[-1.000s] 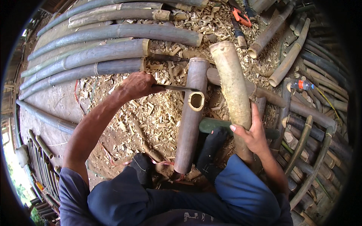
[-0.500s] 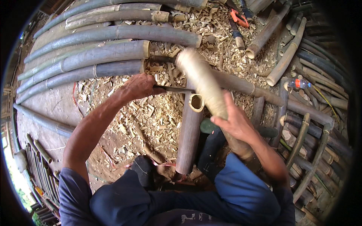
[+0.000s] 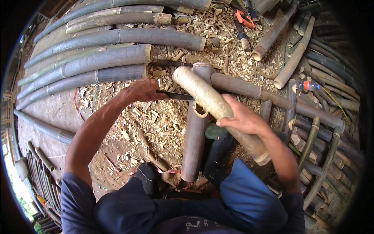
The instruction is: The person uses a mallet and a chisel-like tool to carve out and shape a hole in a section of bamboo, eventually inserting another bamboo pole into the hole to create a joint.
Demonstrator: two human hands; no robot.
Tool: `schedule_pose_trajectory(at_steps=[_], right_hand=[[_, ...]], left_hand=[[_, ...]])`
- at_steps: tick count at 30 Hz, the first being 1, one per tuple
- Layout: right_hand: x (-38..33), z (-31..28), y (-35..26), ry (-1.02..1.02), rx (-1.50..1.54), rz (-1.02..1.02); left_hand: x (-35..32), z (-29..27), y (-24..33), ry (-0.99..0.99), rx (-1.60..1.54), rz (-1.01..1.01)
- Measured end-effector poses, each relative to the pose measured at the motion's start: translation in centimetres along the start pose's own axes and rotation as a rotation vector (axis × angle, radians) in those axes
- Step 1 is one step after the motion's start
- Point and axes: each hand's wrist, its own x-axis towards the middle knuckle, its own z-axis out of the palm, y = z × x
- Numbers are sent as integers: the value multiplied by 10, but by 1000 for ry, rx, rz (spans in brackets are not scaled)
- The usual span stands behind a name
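My left hand [image 3: 146,90] is closed around the end of a flat dark metal blade [image 3: 177,95]; its handle is hidden in the fist. The blade's far end reaches the upper edge of a hole [image 3: 200,112] cut in the side of a thick brownish bamboo pole [image 3: 192,148]. That pole runs away from me, between my feet. Gripped in my right hand [image 3: 244,117] is a thick pale round wooden club [image 3: 200,87]. It slants across the pole, over the blade's far end, partly covering the hole. I cannot tell whether club and blade touch.
Long bamboo poles [image 3: 117,37] lie side by side at the far left. Pale chips [image 3: 152,124] cover the ground. An orange-handled saw [image 3: 244,19] lies at the back, a plastic bottle [image 3: 307,85] at the right. Another bamboo pole [image 3: 241,85] extends rightward behind the club.
The club, blurred before, is now sharp and lies flatter. Its upper end has moved left and down, its lower end right. The left hand and blade have shifted only slightly.
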Motion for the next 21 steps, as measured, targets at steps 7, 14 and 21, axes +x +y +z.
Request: schedule_pose_trajectory(at_steps=[7, 14, 21], right_hand=[[-10, -9, -27, 450, 539, -338], [1, 18, -6, -79, 152, -98], [-26, -4, -2, 207, 797, -235]], left_hand=[[-4, 2, -12, -48, -85, -20], [-15, 27, -20, -4, -133, -13], [-75, 48, 38, 745, 247, 186]])
